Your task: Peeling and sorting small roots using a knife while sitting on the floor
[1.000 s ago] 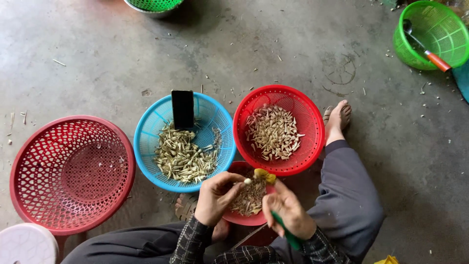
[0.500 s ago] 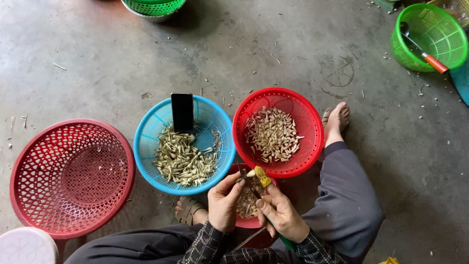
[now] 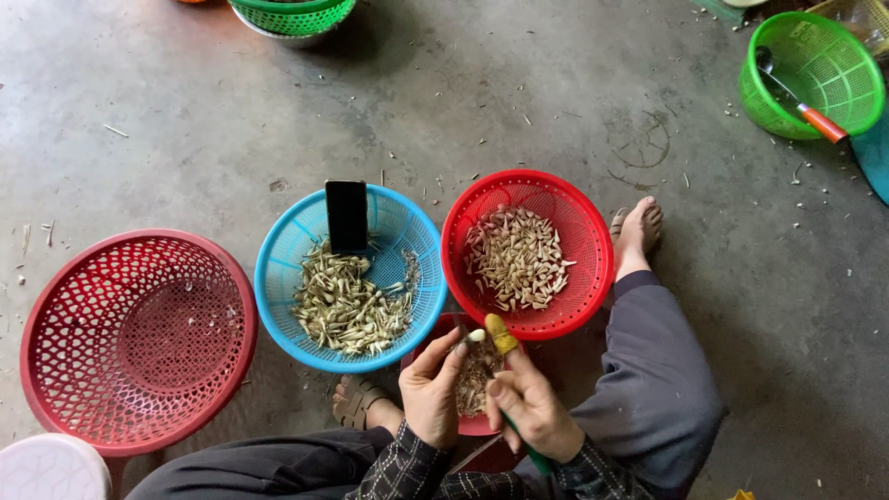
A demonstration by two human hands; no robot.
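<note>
My left hand (image 3: pixel 431 389) pinches a small pale clove (image 3: pixel 475 336) between thumb and fingers. My right hand (image 3: pixel 532 407) grips a green-handled tool (image 3: pixel 530 454), and its forefinger wears a yellow finger guard (image 3: pixel 501 334) that touches the clove. Both hands hover over a small red bowl (image 3: pixel 474 425) of peelings at my lap. Ahead, a blue basket (image 3: pixel 278 287) holds greenish pieces and a black phone (image 3: pixel 346 215) leaning on its rim. A red basket (image 3: pixel 593 231) beside it holds pale peeled pieces.
A large empty red basket (image 3: pixel 56 352) sits at the left, a white stool (image 3: pixel 51 468) at the bottom left. A green basket (image 3: pixel 815 56) with an orange-handled ladle (image 3: pixel 806 104) stands far right, another green basket (image 3: pixel 292 14) at the top. My bare feet rest on the concrete floor.
The hands have shifted slightly within the view and come closer together around the clove; the baskets have not moved.
</note>
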